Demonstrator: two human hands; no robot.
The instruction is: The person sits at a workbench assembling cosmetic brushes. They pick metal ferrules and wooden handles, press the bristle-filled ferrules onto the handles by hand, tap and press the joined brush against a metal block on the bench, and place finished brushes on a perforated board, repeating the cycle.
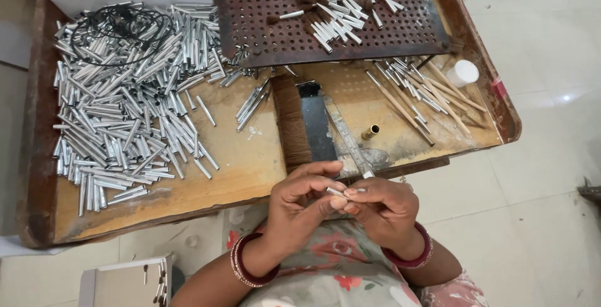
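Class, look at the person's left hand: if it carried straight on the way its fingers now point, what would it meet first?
The left hand points right, so it would first meet the right hand, whose fingers already pinch the same small metal tube between them.

Small hand-assembly workshop, brush-making by the look. Worn wooden bench (250, 163) lying just beyond the fingers (325, 185); heap of metal tubes (125, 106) spreading far to their left, perforated metal tray (250, 25) sitting beyond, wooden sticks (432, 94) lying beyond-right.

Bright, even daylight fills the view, and shadows are soft. The metal tubes (125, 100) glint, and the floor tiles (551, 94) show pale glare. Edges bow slightly.
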